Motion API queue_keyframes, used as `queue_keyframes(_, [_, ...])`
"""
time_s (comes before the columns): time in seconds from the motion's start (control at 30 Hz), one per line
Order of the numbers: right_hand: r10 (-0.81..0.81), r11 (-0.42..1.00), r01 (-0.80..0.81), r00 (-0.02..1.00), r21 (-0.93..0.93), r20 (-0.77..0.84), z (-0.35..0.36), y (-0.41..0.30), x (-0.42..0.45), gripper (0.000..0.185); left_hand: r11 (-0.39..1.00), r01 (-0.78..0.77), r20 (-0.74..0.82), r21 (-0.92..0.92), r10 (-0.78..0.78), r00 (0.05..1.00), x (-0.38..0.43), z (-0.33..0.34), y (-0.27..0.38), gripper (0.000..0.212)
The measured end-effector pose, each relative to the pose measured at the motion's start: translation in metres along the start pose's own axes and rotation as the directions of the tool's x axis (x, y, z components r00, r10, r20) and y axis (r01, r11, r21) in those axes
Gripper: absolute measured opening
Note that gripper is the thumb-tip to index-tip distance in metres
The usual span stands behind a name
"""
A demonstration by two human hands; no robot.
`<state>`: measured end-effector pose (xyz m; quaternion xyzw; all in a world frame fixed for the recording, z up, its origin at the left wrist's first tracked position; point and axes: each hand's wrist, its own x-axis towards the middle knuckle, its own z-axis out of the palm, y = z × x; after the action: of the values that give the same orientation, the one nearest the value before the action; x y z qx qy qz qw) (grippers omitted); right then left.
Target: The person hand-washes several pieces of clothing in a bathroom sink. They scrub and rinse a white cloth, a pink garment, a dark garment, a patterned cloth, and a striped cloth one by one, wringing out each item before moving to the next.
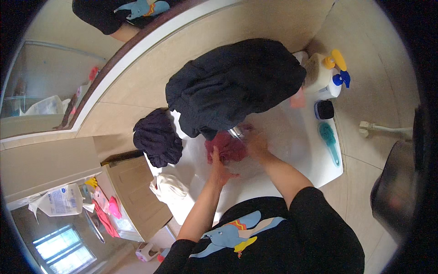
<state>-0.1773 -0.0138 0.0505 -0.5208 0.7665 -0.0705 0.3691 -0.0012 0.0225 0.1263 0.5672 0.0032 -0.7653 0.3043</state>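
Note:
A wet dark-red cloth [227, 149] lies in the white washbasin [291, 144], under the chrome faucet spout [235, 132]. At the cloth's left edge is my left hand [219, 169], fingers touching it and thumb spread away. My right hand [257, 144] is at the cloth's right side by the spout, blurred by motion; its grip on the cloth is unclear. A large black garment [236, 82] is heaped behind the basin and hides most of the faucet.
On the left rim sit a dark bunched cloth [158, 138] and a white cloth [170, 186]. Along the right rim are a teal brush [329, 142], a black-topped container [324, 109] and two pump bottles [315, 72]. A mirror [61, 75] hangs behind.

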Motion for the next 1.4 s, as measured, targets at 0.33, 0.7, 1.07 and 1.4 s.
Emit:
queue_keyframes(0.33, [-0.88, 0.39, 0.903, 0.423, 0.18, -0.215, -0.063, -0.125, -0.148, 0.023, 0.969, -0.18, 0.465, -0.168, 0.239, 0.853, 0.018, -0.012, 0.021, 0.055])
queue_keyframes(0.7, [-0.639, 0.698, 0.686, 0.727, -0.206, 0.251, -0.052, -0.019, 0.0, 0.043, 0.023, -0.65, 0.574, 0.76, 0.444, 0.688, -0.004, -0.008, -0.001, 0.04])
queue_keyframes(1.07, [-0.548, 0.471, 0.655, 0.742, -0.591, 0.386, -0.017, 0.039, -0.021, 0.062, 0.274, -0.127, -0.049, 0.953, 0.556, 0.83, 0.012, -0.047, -0.012, 0.098])
queue_keyframes(1.4, [-0.448, 0.891, 0.396, 0.846, 0.222, 0.289, -0.044, -0.089, -0.09, 0.032, 0.964, -0.1, 0.377, -0.247, 0.191, 0.906, 0.041, -0.004, 0.014, 0.079])
